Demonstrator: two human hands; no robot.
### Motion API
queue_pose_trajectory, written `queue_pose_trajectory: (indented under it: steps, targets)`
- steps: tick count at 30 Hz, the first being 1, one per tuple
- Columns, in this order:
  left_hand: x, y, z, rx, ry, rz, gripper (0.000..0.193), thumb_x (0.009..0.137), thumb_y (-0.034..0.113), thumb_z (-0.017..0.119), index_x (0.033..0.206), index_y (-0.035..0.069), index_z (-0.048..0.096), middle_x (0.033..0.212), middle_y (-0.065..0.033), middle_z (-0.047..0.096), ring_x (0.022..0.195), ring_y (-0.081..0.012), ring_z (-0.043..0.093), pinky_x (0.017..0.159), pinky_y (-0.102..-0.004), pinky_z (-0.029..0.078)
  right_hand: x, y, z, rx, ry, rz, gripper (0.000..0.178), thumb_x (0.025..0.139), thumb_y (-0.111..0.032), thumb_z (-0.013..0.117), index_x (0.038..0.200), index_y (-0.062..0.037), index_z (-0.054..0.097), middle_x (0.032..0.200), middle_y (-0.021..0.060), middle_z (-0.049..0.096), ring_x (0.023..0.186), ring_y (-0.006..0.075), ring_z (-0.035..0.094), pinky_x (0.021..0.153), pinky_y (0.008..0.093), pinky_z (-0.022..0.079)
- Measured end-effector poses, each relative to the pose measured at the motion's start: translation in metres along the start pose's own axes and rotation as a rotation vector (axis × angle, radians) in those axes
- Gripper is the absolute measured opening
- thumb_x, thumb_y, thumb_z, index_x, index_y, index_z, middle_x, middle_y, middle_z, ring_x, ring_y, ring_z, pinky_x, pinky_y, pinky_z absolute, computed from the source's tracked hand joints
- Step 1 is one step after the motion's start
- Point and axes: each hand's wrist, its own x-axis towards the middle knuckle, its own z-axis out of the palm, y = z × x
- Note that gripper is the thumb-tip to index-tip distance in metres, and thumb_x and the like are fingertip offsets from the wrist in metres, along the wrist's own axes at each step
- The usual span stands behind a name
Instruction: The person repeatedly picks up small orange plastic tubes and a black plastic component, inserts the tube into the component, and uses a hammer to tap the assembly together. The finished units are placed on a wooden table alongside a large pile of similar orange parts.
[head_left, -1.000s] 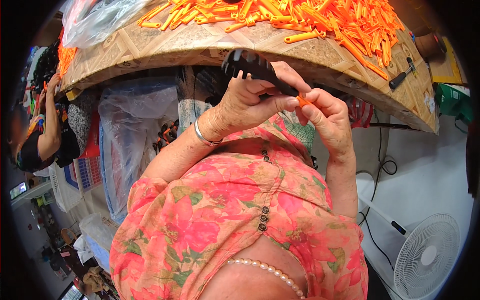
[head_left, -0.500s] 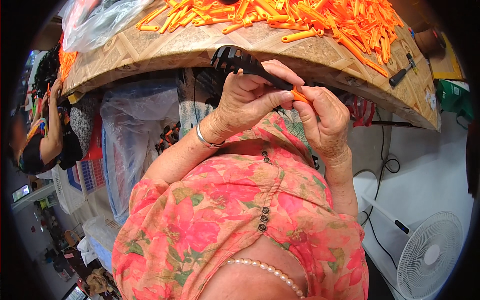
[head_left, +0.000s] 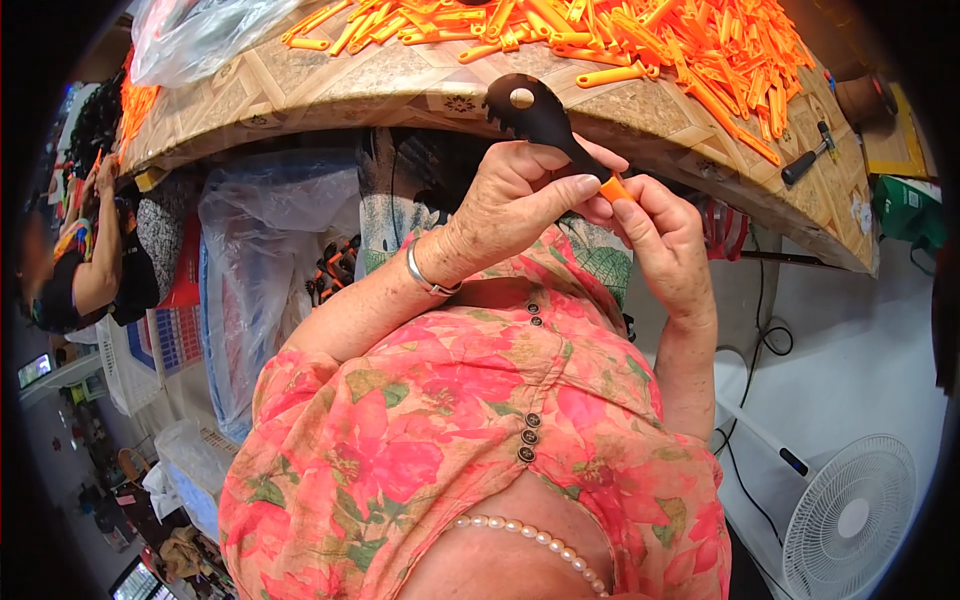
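A black pasta server (head_left: pixel 532 112), with a round hole in its head and teeth along one edge, is held up at the table's front edge. My left hand (head_left: pixel 525 195) is closed round its black stem. Where the stem ends, an orange handle (head_left: pixel 614 190) meets it; most of the handle is hidden by fingers. My right hand (head_left: pixel 655 222) pinches this handle between thumb and fingers. Beyond both hands, a big heap of loose orange handles (head_left: pixel 690 55) covers the far part of the table.
The curved table (head_left: pixel 340 95) has a wood-pattern top. A clear plastic bag (head_left: pixel 205 40) lies at its left, a black-handled hammer (head_left: pixel 806 160) at its right. Below are a plastic-lined bin (head_left: pixel 260 230) and a white fan (head_left: pixel 850 515). Another person (head_left: pixel 95 250) works at far left.
The pasta server has been turned over, so the flat back of its head with the hole now shows. Both hands shift slightly to the right, still holding stem and handle.
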Motion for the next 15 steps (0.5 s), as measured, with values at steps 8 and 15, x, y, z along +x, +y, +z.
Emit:
queue_pose_trajectory:
  steps: [8,15]
  targets:
    - [0.001,-0.003,-0.001,-0.026,0.098,-0.077,0.025,0.100,0.008,0.056,0.120,-0.004,0.064,0.103,-0.0085,0.069,0.089,-0.0107,0.067,0.083,-0.0251,0.057,0.004,-0.002,0.005,0.089,0.002,0.086,0.013,0.098,-0.011,0.060,0.098,0.0009,0.065,0.074,-0.0052,0.055,0.065,0.0013,0.046,0.058,0.0194,0.038]
    - [0.000,-0.004,-0.001,0.177,0.087,0.014,0.022,0.096,0.001,0.060,0.117,-0.001,0.066,0.099,-0.0052,0.068,0.085,-0.0077,0.064,0.079,-0.0222,0.055,0.004,-0.004,0.009,-0.203,0.034,-0.047,0.013,0.096,-0.013,0.061,0.094,-0.0010,0.065,0.070,0.0047,0.060,0.060,0.0108,0.054,0.056,0.0271,0.042]
